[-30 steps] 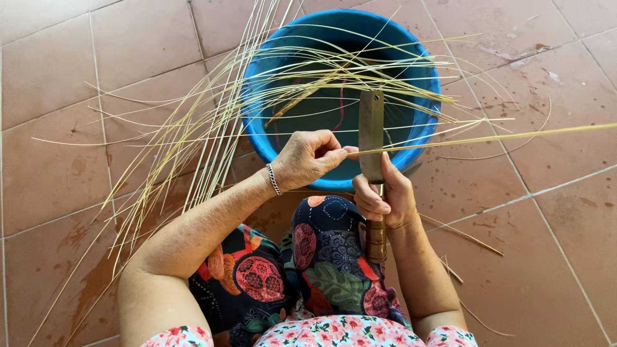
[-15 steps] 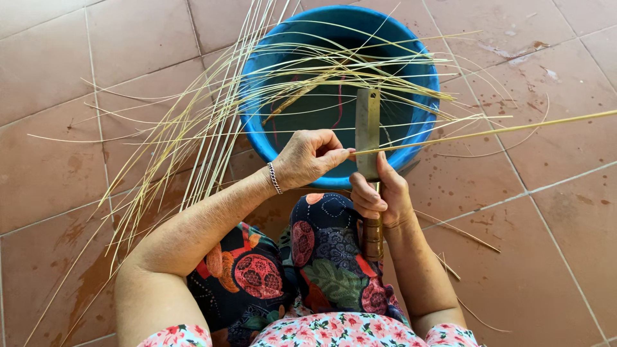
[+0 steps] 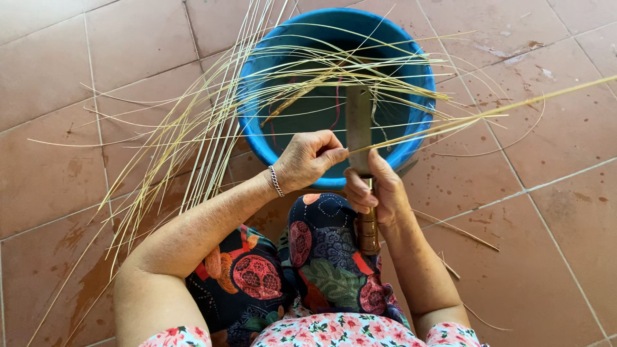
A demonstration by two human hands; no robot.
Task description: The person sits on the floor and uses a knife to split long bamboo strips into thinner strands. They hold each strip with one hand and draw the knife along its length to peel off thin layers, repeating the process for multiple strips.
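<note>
left hand point(image 3: 310, 158): pinched shut on thin pale bamboo strip point(image 3: 488, 114) | right hand point(image 3: 376, 191): fist gripping wooden-handled flat steel knife point(image 3: 358, 125) | round blue plastic tub point(image 3: 414, 138) just beyond

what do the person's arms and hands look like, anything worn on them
Both forearms are bare. The left hand has a thin silver beaded bracelet at the wrist. The right hand shows no ring, watch or band. Short floral sleeves, pink and white, show only at the bottom edge.
</note>
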